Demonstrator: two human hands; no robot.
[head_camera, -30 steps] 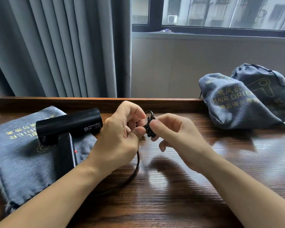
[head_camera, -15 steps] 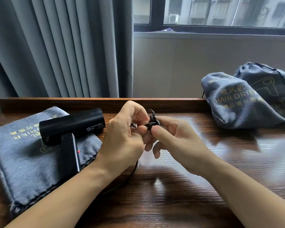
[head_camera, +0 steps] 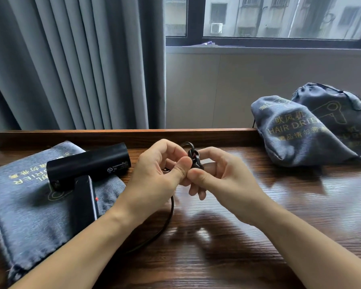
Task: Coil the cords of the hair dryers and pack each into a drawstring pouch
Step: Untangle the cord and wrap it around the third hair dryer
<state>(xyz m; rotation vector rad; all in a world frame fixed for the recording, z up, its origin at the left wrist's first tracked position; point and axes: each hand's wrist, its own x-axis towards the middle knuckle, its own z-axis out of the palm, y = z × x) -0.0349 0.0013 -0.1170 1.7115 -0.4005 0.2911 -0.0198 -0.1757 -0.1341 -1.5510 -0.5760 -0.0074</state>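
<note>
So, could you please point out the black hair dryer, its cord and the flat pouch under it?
hair dryer (head_camera: 88, 163), head view, barrel.
cord (head_camera: 165, 224), head view, stretch on the table.
flat pouch (head_camera: 25, 215), head view, bare fabric.

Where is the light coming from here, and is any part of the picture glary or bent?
Head view: daylight enters through the window behind the table; the glossy wood shows pale glare near both hands, left and right, with their shadows falling toward the camera. The wide lens bows the curtain and the edges; focus looks fairly even.
</note>
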